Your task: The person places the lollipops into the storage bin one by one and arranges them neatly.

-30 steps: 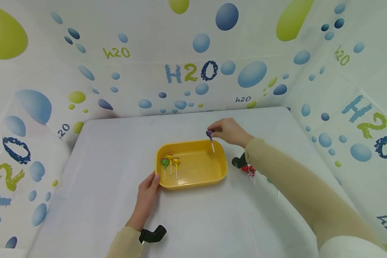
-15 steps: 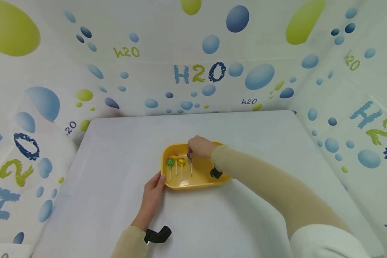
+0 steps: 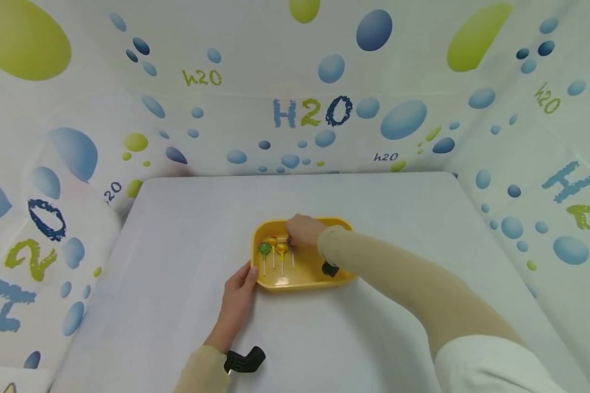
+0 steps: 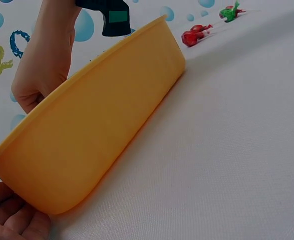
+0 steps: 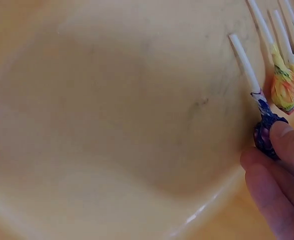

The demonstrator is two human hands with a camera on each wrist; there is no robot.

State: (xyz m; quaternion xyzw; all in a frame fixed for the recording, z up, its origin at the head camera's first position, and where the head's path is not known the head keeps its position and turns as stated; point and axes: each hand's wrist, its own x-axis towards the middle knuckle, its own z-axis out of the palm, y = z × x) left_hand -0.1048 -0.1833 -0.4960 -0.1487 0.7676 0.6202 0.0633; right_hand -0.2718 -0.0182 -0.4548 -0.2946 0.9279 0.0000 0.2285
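My left hand [image 3: 238, 292] grips the near left corner of a yellow plastic tray [image 3: 300, 286], thumb at the rim and fingers against the outer wall. Inside the tray my right hand [image 3: 305, 231] pinches a purple-wrapped lollipop [image 5: 265, 131] by its head between thumb and fingers. The lollipop's white stick points toward the tray's near side. To its left lie a green lollipop [image 3: 264, 248] and two yellow lollipops [image 3: 282, 249], sticks pointing the same way. In the head view the right hand partly covers the purple head.
On the white table [image 3: 187, 229], beyond the tray in the left wrist view, lie red lollipops [image 4: 193, 36] and a green lollipop [image 4: 231, 12]; the right arm hides them in the head view. A bubble-patterned sheet [image 3: 246, 65] encloses the table's back and sides.
My right hand has carried the purple lollipop from above the tray's far right rim leftward and down into the tray, beside the yellow ones. The left hand keeps its grip on the corner.
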